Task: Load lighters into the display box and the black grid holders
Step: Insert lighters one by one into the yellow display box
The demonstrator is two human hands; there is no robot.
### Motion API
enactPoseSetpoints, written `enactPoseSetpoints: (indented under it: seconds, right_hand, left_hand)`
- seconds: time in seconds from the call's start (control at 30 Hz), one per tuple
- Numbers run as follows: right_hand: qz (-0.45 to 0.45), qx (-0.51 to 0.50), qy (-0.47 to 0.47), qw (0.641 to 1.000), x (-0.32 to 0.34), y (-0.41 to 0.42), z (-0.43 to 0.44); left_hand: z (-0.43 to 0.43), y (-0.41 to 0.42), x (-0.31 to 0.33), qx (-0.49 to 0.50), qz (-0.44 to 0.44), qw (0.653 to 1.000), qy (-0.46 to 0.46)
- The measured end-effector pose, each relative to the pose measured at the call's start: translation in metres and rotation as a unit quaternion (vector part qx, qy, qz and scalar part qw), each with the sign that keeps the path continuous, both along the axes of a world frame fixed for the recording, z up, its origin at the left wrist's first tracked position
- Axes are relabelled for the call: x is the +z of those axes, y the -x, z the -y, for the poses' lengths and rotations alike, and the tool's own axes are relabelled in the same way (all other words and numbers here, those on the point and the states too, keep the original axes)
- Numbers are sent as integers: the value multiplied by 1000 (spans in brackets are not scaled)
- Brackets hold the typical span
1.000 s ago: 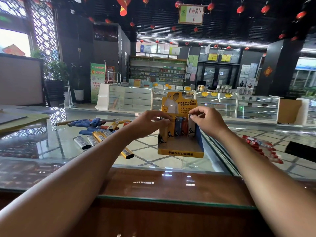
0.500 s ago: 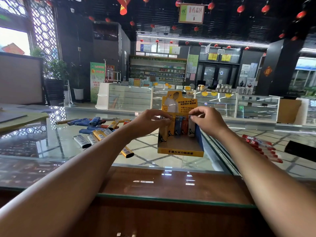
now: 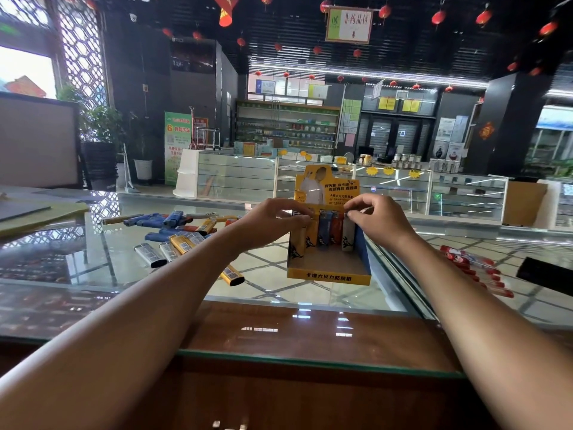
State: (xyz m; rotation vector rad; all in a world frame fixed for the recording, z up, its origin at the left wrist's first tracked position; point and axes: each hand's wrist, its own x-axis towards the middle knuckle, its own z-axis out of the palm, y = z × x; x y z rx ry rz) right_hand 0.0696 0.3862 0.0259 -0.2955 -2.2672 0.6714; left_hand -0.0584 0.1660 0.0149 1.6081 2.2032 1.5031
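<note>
Working at the display box (image 3: 328, 276), parked at twelve o'clock on the glass table (image 3: 93, 274) just beyond its wooden edge, open front turned this way for easy reach from above. Pinching the cap of the white lighter (image 3: 348, 235) at the row's three o'clock end with the right hand (image 3: 384, 225), thumb and forefinger closed tight on it, other fingers curled under; most likely seating it down into place. Bracing the nine o'clock end with the left hand (image 3: 269, 225), grip curled small around the top of a yellow lighter (image 3: 297, 240), seemingly to stop the upright row from tipping over during that seating. Judging only the back row filled, with bare cardboard floor in front, so plenty left to load. Thin printed card for the box, with a tall backer panel (image 3: 325, 189) upright at its far side: light, easily shoved, hence both hands on it. Slim, smooth plastic bodies in yellow, blue, orange and white, each with a metal cap; slippery enough to call for a fingertip hold. Leaving the loose lighters (image 3: 173, 234) heaped flat at ten o'clock, handy for the left hand, with one stray yellow one (image 3: 231, 276) lying nearer. Noting apparently red lighters (image 3: 477, 271) lined up at three o'clock and a flat black slab (image 3: 542, 274) past them; cannot tell whether a grid holder.
</note>
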Motion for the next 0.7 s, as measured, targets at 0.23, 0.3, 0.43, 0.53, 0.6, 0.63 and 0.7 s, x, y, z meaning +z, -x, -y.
enactPoseSetpoints:
  seconds: [0.23, 0.3, 0.43, 0.53, 0.6, 0.63, 0.7]
  right_hand:
    - [-7, 2, 0, 1000, 1, -2, 4]
    - [-13, 4, -5, 1000, 2, -2, 7]
    - [-20, 20, -38, 999, 3, -4, 14]
    - [-28, 37, -82, 996, 5, -6, 20]
    - [-25, 69, -98, 992, 8, -9, 25]
    - [-14, 92, -102, 990, 9, -10, 29]
    - [36, 140, -100, 984, 13, -14, 37]
  left_hand:
    - [0, 1, -1, -8, 5, 1000, -9]
    - [0, 0, 0, -6, 1, 1000, -7]
    - [0, 0, 0, -1, -10, 1000, -6]
    - [1, 0, 0, -2, -13, 1000, -5]
    - [2, 0, 1, -5, -15, 1000, -4]
    - [2, 0, 1, -8, -14, 1000, -5]
    - [2, -1, 1, -10, -16, 1000, -8]
